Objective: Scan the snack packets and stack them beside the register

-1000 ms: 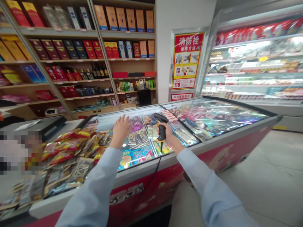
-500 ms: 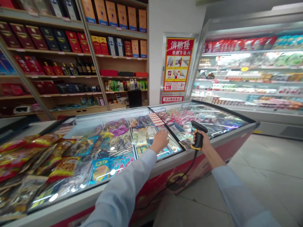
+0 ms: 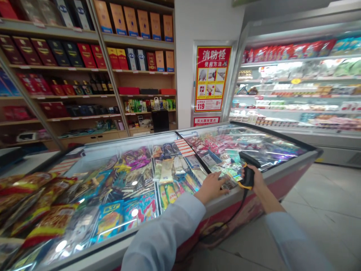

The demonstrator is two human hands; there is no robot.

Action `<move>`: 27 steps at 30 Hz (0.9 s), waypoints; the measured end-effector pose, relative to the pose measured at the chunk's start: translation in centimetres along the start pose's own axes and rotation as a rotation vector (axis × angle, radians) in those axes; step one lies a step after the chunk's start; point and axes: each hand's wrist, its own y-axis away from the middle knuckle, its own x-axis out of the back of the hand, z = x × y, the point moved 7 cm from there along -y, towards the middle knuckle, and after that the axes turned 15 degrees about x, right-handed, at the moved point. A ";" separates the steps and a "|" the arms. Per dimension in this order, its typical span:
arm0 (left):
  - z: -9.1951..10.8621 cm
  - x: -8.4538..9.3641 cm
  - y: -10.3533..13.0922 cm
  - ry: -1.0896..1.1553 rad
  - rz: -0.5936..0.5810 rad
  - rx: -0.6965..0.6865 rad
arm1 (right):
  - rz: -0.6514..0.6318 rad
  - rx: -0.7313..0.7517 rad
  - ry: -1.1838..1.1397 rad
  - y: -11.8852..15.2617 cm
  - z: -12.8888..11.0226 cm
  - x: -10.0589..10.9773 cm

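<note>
Two hands at the freezer's (image 3: 158,222) near edge — right hand (image 3: 255,180) clenched round a corded scanner (image 3: 247,172): light, rigid, best held by its grip. Left hand (image 3: 212,187) open, flat on the slick glass lid (image 3: 135,177).

One black handheld barcode scanner (image 3: 247,171) hangs over one long red glass-topped chest freezer (image 3: 254,201); behind the freezer, one red-and-yellow wall poster (image 3: 212,78); two hands.

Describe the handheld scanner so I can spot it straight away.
Find the long glass-topped chest freezer with the red front. At its near edge, right of centre, the right hand grips the barcode scanner. It is the only black tool there, with a yellow band and a dangling black cable.
</note>
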 end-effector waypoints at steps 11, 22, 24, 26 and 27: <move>0.5 -1.1 -1.4 -0.049 0.063 0.054 | -0.050 0.033 -0.010 0.3 0.4 0.3; -0.1 0.1 -1.6 0.086 0.152 0.182 | -0.037 0.027 0.002 0.4 0.6 0.5; -0.5 0.4 -1.6 0.104 0.156 0.237 | -0.025 0.041 -0.006 0.4 0.5 0.5; -1.1 0.8 -1.5 0.097 0.136 0.314 | 0.000 0.041 -0.007 0.4 0.3 0.5; -1.4 1.1 -1.4 0.086 0.124 0.351 | 0.016 0.029 -0.004 0.5 0.2 0.5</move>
